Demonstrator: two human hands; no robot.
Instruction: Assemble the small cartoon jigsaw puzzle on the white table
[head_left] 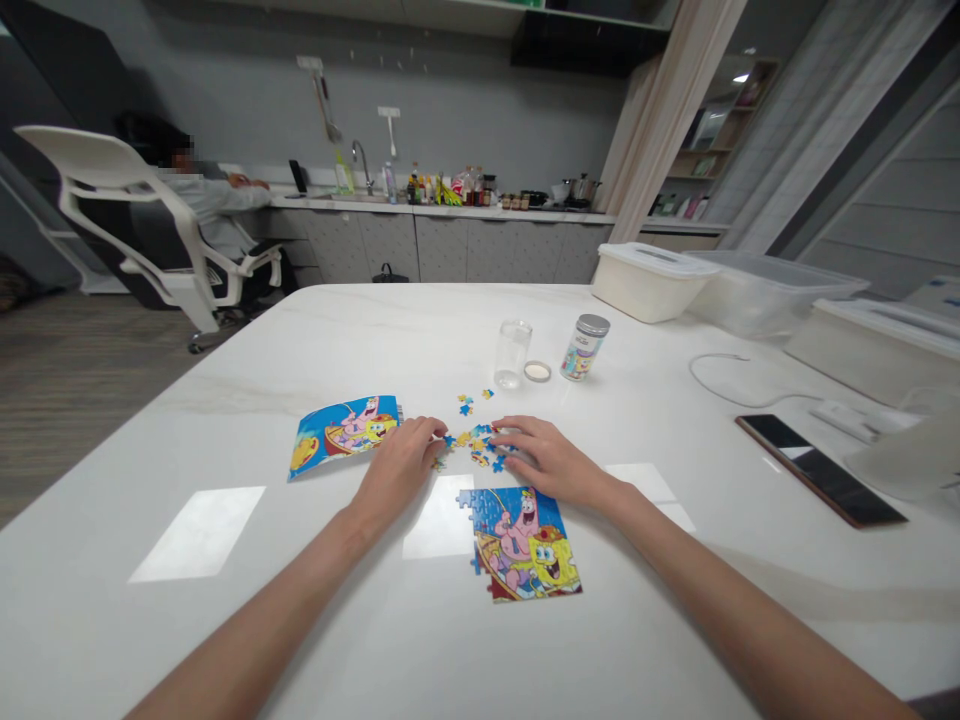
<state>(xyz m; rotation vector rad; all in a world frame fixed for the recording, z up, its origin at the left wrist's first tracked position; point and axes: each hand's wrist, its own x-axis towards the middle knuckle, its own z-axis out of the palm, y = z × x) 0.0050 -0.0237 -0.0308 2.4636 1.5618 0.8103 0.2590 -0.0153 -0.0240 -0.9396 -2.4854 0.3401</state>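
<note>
Since the curved sheet [337, 440] shows a picture, it seems a handy colour guide beside the left hand [405, 452], whose fingers bend at the loose pieces [463, 439]; whether they pinch one, I cannot tell. Those pieces, between the hands, would best be spread singly, clear of the puzzle [525, 550] nearer the body; the right hand [551, 455], fingers spread, should sweep only lightly.

White table [420, 340]: puzzle pieces [478, 442], partial puzzle [525, 545], picture sheet [343, 430], jars [584, 348], apparently a phone [819, 469].
</note>
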